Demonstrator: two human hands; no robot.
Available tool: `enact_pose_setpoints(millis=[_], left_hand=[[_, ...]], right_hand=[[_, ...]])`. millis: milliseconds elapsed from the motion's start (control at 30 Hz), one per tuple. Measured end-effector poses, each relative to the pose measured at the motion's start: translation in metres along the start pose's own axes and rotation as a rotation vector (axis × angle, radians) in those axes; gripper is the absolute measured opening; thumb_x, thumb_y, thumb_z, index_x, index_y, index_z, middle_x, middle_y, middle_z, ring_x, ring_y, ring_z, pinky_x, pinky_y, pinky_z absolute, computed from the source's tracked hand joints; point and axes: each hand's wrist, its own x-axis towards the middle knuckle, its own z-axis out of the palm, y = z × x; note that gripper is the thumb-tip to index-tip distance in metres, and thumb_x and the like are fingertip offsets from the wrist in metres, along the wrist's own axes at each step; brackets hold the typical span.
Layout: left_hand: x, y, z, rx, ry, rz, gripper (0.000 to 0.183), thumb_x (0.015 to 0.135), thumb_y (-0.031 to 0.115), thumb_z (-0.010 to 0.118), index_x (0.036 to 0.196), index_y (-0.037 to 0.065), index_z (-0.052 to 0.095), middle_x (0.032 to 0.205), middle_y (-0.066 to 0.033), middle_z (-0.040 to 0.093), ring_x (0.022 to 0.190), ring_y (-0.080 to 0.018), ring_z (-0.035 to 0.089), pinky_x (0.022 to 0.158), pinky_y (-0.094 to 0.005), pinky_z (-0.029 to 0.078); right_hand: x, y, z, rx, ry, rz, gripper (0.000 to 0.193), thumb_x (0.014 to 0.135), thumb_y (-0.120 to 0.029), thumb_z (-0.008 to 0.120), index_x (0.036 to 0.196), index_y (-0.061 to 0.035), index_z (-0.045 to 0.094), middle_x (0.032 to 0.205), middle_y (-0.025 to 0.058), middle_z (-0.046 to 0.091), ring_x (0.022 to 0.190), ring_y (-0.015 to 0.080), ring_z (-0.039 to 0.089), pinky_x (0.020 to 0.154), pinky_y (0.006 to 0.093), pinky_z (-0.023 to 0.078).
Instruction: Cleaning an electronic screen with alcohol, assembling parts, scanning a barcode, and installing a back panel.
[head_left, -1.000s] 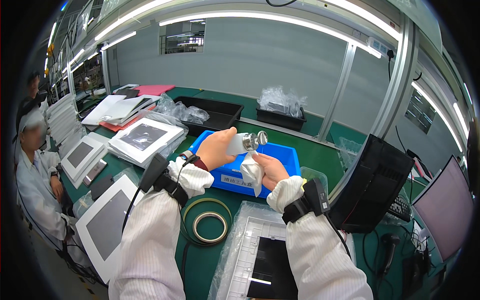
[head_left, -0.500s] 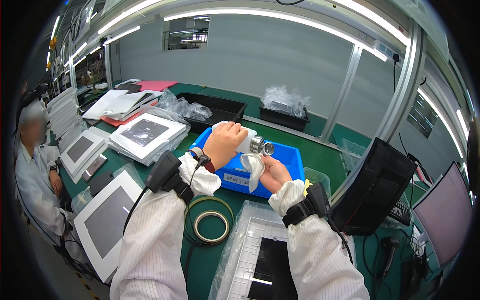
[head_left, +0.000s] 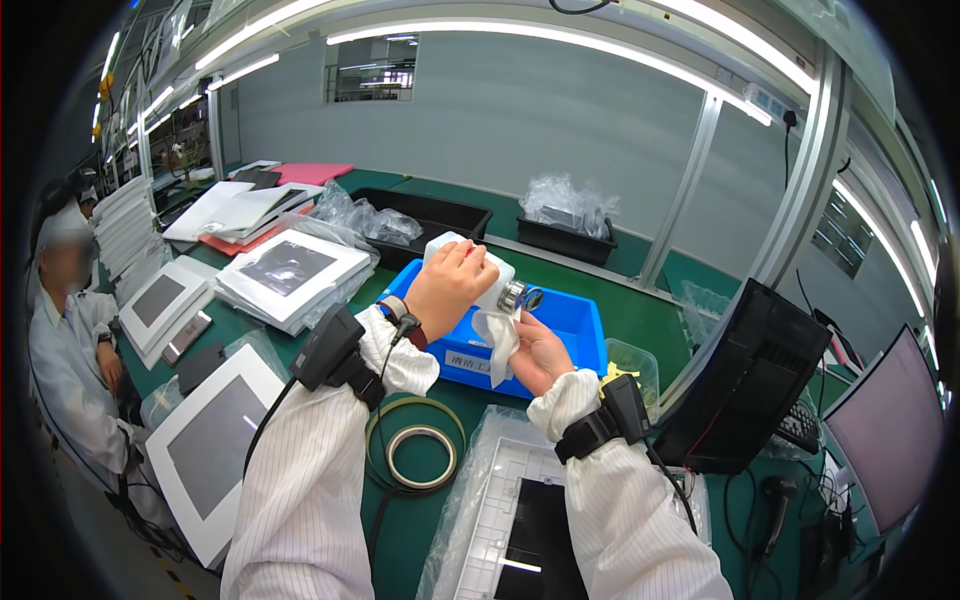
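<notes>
My left hand [head_left: 452, 290] is wrapped round a white bottle [head_left: 503, 277] with a shiny metal top [head_left: 514, 297], tipped so that the top points down to the right. A round metal lid [head_left: 533, 299] stands out from that top. Just below, my right hand [head_left: 543, 358] pinches a white cloth [head_left: 496, 333], which hangs down and meets the bottle's mouth or lies very near it. Both hands are over a blue plastic bin [head_left: 585, 328] with a white label on its front; part of its inside is hidden by my hands and the bottle.
Nearer me lie a tape roll [head_left: 393, 456] and a white frame panel [head_left: 490, 530] on bubble wrap. White-framed panels [head_left: 290, 265] are stacked at left, beside a seated person [head_left: 75, 340]. Black trays [head_left: 568, 240] stand behind; a black monitor [head_left: 750, 375] and a scanner [head_left: 775, 510] are at right.
The bottle has tipped further down. My right hand has shifted slightly left with the cloth, which now sits closer under the bottle's metal top.
</notes>
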Motion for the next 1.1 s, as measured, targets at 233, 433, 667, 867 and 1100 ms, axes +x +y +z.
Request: enact_pose_setpoints(millis=[233, 433, 667, 867, 1100], left_hand=[[0.003, -0.002, -0.004, 0.067, 0.028, 0.042, 0.034, 0.066, 0.007, 0.061, 0.097, 0.003, 0.049, 0.111, -0.0153, 0.055, 0.107, -0.0291, 0.051, 0.096, -0.0395, 0.037], [0.004, -0.004, -0.009, 0.105, 0.027, 0.059, 0.028, 0.07, 0.008, 0.057, 0.097, 0.003, 0.05, 0.112, -0.0147, 0.055, 0.108, -0.0282, 0.051, 0.096, -0.0395, 0.037], [0.011, 0.002, -0.002, 0.098, 0.054, 0.075, 0.025, 0.073, 0.009, 0.055, 0.097, 0.003, 0.05, 0.113, -0.0143, 0.055, 0.109, -0.0279, 0.051, 0.097, -0.0397, 0.036], [0.012, 0.001, -0.006, 0.103, 0.045, 0.083, 0.026, 0.074, 0.009, 0.054, 0.098, 0.003, 0.05, 0.114, -0.0147, 0.054, 0.111, -0.0282, 0.049, 0.098, -0.0399, 0.035], [0.01, -0.004, -0.01, 0.125, 0.034, 0.093, 0.026, 0.074, 0.008, 0.055, 0.099, 0.003, 0.05, 0.115, -0.0149, 0.053, 0.112, -0.0287, 0.048, 0.099, -0.0401, 0.035]], right_hand=[[-0.002, -0.001, 0.004, -0.031, 0.037, -0.015, 0.034, 0.088, 0.004, 0.038, 0.122, 0.003, 0.042, 0.117, 0.015, 0.051, 0.105, 0.025, 0.053, 0.094, 0.0366, 0.04], [0.002, 0.002, 0.004, -0.034, 0.032, -0.021, 0.033, 0.087, 0.005, 0.038, 0.12, 0.0021, 0.044, 0.116, 0.0148, 0.052, 0.105, 0.0251, 0.053, 0.094, 0.037, 0.04], [0.001, -0.002, -0.001, -0.021, 0.052, -0.043, 0.033, 0.087, 0.005, 0.039, 0.12, 0.0016, 0.044, 0.116, 0.0142, 0.052, 0.105, 0.0247, 0.053, 0.094, 0.0365, 0.039], [0.002, 0.0, -0.001, 0.008, 0.051, -0.051, 0.033, 0.087, 0.006, 0.04, 0.119, 0.0016, 0.045, 0.116, 0.0141, 0.052, 0.105, 0.0244, 0.053, 0.095, 0.0358, 0.039], [0.002, 0.003, 0.008, 0.007, 0.055, -0.046, 0.034, 0.086, 0.007, 0.039, 0.119, 0.0015, 0.045, 0.117, 0.0144, 0.051, 0.107, 0.0249, 0.052, 0.096, 0.036, 0.039]])
